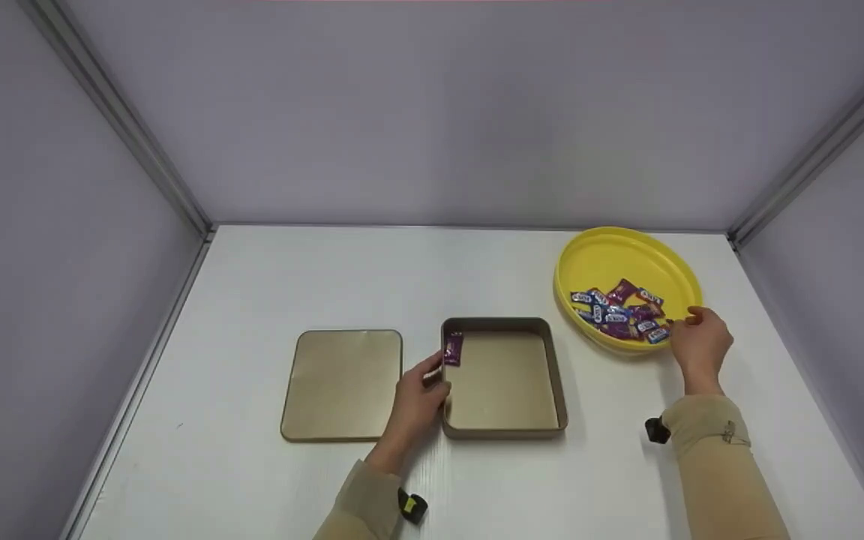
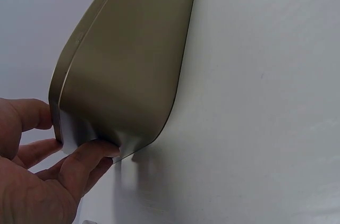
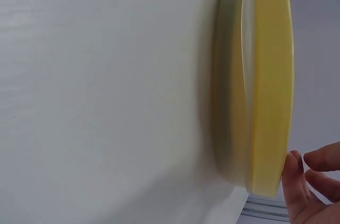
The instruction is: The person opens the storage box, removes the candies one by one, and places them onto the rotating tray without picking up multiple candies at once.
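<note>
My left hand grips the left wall of an open, gold-coloured square tin, and its fingers also show against the tin in the left wrist view. One purple-wrapped candy lies inside, along the left wall. At the right front rim of a yellow round tray, my right hand has bent fingers, and a digit touches the outside of the rim in the right wrist view. Something small and dark shows at these fingertips; whether they pinch it is unclear. Wrapped candies in purple and blue fill the tray's near part.
A flat gold-coloured square lid lies on the white table, left of the tin. Grey panels wall the table at the back and both sides.
</note>
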A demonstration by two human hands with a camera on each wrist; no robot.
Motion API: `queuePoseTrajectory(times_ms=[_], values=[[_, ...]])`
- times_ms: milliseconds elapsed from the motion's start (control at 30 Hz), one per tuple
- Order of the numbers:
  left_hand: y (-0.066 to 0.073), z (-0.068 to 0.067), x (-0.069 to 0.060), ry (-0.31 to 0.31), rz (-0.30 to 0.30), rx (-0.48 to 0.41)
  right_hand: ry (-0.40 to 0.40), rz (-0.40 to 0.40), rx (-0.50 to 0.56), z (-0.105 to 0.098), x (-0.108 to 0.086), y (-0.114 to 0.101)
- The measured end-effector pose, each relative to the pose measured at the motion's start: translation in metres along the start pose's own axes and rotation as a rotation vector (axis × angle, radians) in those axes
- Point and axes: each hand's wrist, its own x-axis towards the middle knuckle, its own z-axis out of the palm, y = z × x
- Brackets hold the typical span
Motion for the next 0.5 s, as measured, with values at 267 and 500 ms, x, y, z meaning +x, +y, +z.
queuePoseTrajectory(times_ms=[267,500], values=[[0.002,0.000,0.000,-0.001,-0.006,-0.030,-0.030,-0.192,-0.025,0.022,-0.028,-0.021],[0.008,0.000,0.000,0.002,-0.005,-0.021,-0.079,-0.494,0.001,0.050,-0.066,-0.047]])
